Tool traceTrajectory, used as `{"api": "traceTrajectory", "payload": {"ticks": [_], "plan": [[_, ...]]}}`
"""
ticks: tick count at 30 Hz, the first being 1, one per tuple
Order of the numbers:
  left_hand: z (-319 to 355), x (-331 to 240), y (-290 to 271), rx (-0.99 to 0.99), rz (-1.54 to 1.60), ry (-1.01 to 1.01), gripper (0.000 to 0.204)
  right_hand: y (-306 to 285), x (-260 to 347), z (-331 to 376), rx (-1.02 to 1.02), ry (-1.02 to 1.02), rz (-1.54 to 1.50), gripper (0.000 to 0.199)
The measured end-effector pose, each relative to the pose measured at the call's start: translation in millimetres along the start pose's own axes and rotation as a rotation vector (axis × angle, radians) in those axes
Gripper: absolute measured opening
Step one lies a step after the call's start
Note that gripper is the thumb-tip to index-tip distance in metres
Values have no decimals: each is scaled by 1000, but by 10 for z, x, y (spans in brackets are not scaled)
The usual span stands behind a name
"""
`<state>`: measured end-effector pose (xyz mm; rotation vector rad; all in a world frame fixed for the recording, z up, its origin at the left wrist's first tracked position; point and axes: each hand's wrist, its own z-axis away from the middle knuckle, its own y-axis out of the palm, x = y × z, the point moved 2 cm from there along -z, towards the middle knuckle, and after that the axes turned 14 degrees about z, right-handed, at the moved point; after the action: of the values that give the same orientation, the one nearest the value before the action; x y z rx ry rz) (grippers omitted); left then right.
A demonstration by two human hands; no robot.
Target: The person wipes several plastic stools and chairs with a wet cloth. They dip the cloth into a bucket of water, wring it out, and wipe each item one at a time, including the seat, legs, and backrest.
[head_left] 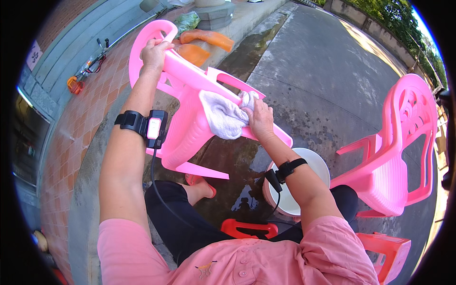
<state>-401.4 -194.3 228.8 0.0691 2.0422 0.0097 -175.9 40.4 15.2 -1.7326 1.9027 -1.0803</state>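
Note:
A pink plastic chair is tilted in front of me, its ribbed seat turned sideways and a leg pointing right. My left hand grips the chair near the top of its backrest, fingers closed round the edge. My right hand is closed on a pale, damp-looking cloth, pressing it against a long pink bar of the chair. Part of the cloth drapes to the left over the seat side. Below my right forearm stands a white bucket, partly hidden by that arm.
More pink chairs, apparently stacked, stand at the right. A red stool is at the lower right, and a red plastic handle-like piece lies by my legs. Wet concrete stretches ahead; orange objects rest beyond the chair.

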Motion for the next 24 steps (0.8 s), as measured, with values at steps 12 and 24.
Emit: {"api": "traceTrajectory", "payload": {"ticks": [12,24], "plan": [[14,-7,-108,57,-53,-80,44,-53,-1583,1212,459,195,328,34],[543,-440,-374,86,-56,13,48,-433,-1483,1526,980,248,288,23]]}}
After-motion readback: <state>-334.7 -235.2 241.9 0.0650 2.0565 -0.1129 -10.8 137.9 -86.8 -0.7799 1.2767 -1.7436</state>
